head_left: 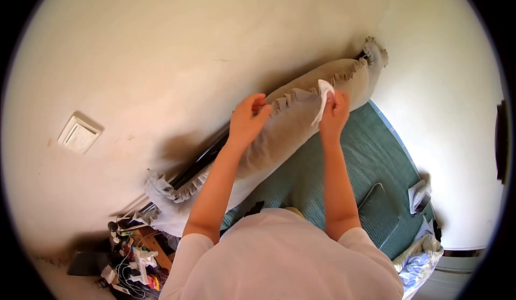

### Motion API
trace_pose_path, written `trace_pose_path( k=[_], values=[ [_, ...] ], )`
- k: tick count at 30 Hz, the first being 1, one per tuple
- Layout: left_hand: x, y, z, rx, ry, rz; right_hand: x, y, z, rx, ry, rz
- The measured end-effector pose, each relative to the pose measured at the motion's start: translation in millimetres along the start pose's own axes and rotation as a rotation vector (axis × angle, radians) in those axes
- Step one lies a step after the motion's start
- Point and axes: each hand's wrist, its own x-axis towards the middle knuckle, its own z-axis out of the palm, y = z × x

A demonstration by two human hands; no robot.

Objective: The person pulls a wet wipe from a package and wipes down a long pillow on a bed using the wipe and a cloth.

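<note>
My right hand is closed on a thin white cloth, perhaps a tissue, which hangs down beside the fingers. The cloth is in front of a padded beige headboard cover with a ruffled edge. Left of it, my left hand is raised near the cover's upper edge, its fingers loosely bent and a gap showing between thumb and fingers. Nothing shows in that hand. I cannot tell whether it touches the cover.
Below the cover lies a bed with a green quilted sheet and a matching pillow. A light switch is on the wall. At lower left is a cluttered stand with cables; bundled bedding lies at lower right.
</note>
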Motion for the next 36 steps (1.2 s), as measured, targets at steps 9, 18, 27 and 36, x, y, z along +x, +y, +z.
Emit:
trace_pose_path(
  k=[9, 18, 27, 36],
  values=[
    [23.9, -14.7, 30.7, -0.660, -0.209, -0.370, -38.1, -20.1, 49.0, -0.027, -0.172, -0.311],
    [12.4, 4.4, 25.9, -0.735, -0.123, -0.430, -11.5, -9.7, 33.3, -0.028, -0.069, -0.336],
    [10.9, -5.7, 23.4, -0.697, -0.167, -0.466, 9.2, -10.2, 52.5, -0.098, 0.042, -0.321],
    [12.5, 8.6, 23.6, -0.719, -0.204, -0.523, -11.6, -22.6, 67.3, -0.257, -0.161, -0.510]
  ],
)
